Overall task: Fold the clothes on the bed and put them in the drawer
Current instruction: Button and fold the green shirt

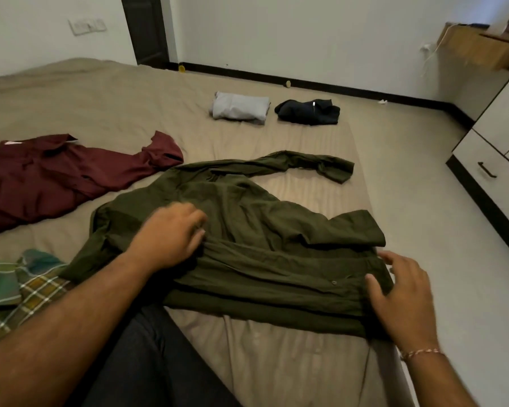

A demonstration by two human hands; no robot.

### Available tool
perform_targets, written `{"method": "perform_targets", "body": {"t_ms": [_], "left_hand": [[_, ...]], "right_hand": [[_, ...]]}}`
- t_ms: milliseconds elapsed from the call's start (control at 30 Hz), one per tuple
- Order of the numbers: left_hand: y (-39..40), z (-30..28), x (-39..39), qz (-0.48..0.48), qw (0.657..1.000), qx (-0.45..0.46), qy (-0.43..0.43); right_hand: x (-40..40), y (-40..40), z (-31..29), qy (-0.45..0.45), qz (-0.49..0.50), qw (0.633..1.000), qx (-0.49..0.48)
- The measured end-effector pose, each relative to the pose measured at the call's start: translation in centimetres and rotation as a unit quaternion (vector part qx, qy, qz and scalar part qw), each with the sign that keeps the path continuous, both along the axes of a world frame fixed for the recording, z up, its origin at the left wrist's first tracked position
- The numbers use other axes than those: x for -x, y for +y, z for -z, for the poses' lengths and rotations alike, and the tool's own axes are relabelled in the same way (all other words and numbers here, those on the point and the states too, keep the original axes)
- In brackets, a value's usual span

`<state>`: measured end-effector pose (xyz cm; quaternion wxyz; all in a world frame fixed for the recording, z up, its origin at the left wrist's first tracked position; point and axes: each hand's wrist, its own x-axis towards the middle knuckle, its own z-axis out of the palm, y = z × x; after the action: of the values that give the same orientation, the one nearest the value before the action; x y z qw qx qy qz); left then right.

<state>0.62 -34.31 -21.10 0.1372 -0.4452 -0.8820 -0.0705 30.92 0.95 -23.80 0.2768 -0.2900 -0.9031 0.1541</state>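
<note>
Two folded garments, the grey one (240, 108) and the dark one (307, 111), lie beyond the green shirt (262, 230) on the bed (100, 92), where the left hand (171, 233) pinches its cloth and the right hand (403, 292) rests flat with loose fingers, while the maroon shirt (56, 177) and the checked shirt (21, 283) beside it wait unfolded, and nothing is in the drawer (491, 174) yet, I think.

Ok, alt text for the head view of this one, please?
Both hands work a dark green shirt on a tan bed: left hand grips its middle, right hand rests open on its edge. Two folded garments lie beyond.

Dim, flat indoor light; soft shadows; slight motion blur; wide-angle bending at edges.
</note>
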Motion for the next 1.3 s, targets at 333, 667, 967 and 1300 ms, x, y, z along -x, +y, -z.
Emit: {"method": "perform_targets", "body": {"t_ms": [333,667,967,1300], "left_hand": [[2.1,1.9,0.9,-0.049,0.977,0.162,-0.132],[8.5,-1.9,9.0,-0.026,0.985,-0.103,-0.139],[14.8,1.6,18.6,-0.066,0.961,0.102,-0.249],[15.6,5.5,21.2,-0.227,0.954,0.121,-0.154]], "right_hand": [[4.0,-1.1,0.2,-0.034,-0.023,0.998,0.049],[13.0,9.5,-3.9,-0.046,0.092,0.947,0.304],[18.2,15.8,-0.9,0.129,0.088,0.900,0.407],[17.9,19.3,0.9,-0.022,0.233,0.960,0.153]]}}
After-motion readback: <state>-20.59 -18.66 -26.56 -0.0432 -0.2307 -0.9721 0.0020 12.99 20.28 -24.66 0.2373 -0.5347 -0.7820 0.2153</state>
